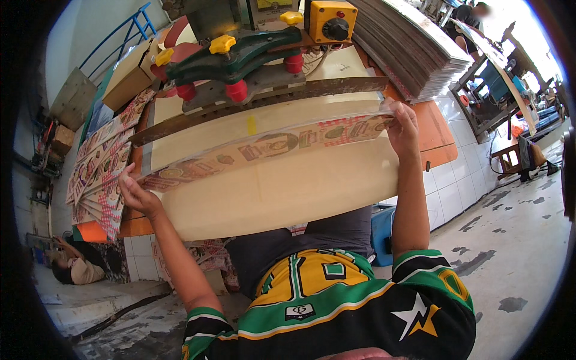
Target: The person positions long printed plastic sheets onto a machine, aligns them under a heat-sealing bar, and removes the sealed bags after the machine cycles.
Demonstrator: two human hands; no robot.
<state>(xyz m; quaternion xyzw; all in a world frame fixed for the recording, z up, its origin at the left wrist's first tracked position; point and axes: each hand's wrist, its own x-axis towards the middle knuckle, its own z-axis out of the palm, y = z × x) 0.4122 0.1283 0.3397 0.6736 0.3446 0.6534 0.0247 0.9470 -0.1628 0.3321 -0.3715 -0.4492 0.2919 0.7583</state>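
I hold a long printed strip (264, 147) of flat packaging, patterned in red, brown and cream, stretched across a cream work surface (282, 186). My left hand (135, 191) pinches its left end near the table's front left. My right hand (403, 127) grips its right end by the orange table corner. The strip lies just in front of a long metal bar (264, 99) of a green press machine (240, 57) with yellow and red knobs.
A fanned pile of the same printed strips (99, 174) lies at the left. A tall stack of grey sheets (414, 51) stands at the back right beside a yellow control box (332, 21). A person (75, 267) lies on the floor at lower left. Tiled table sides, stained concrete floor at right.
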